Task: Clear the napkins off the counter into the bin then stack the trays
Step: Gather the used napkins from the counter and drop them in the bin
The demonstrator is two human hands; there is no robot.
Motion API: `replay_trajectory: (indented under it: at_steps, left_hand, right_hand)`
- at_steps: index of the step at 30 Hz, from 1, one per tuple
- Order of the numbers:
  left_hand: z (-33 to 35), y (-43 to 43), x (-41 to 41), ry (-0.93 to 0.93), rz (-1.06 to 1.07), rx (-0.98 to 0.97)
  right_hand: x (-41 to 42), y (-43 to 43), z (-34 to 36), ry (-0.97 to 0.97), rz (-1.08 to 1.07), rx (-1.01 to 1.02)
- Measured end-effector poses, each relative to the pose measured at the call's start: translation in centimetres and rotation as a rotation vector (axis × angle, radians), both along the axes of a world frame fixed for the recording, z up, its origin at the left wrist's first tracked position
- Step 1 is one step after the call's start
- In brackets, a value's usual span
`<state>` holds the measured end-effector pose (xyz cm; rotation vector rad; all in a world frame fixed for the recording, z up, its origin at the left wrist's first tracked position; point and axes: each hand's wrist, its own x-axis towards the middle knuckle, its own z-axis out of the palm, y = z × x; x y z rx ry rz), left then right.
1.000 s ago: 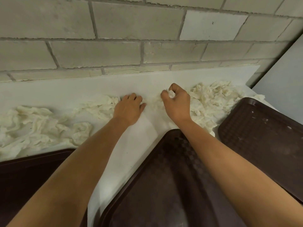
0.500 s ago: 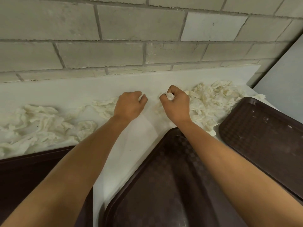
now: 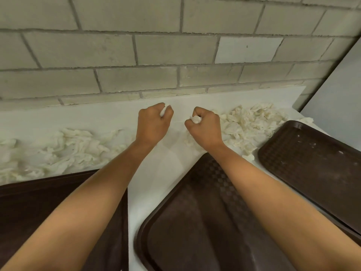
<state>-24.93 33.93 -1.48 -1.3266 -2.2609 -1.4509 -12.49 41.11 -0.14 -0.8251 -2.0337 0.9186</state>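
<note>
Each hand, left and right, clutches a napkin wad; napkin heaps litter the counter, trays unstacked.

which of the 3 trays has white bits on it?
The far-right tray: pale specks dot its surface. The middle tray and left tray show none.
</note>
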Motion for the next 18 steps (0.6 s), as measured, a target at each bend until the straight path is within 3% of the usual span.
replay_trajectory:
  at_steps: [12,18]
  left_hand:
    - [3.7,-5.5,5.4,0.018,-0.025,0.088]
    - [4.6,-7.6,8.5,-0.027,0.013,-0.015]
  right_hand:
    - [3.7,-3.8,3.0,0.031,0.054,0.074]
    - [6.4,-5.6,3.7,-0.006,0.052,0.02]
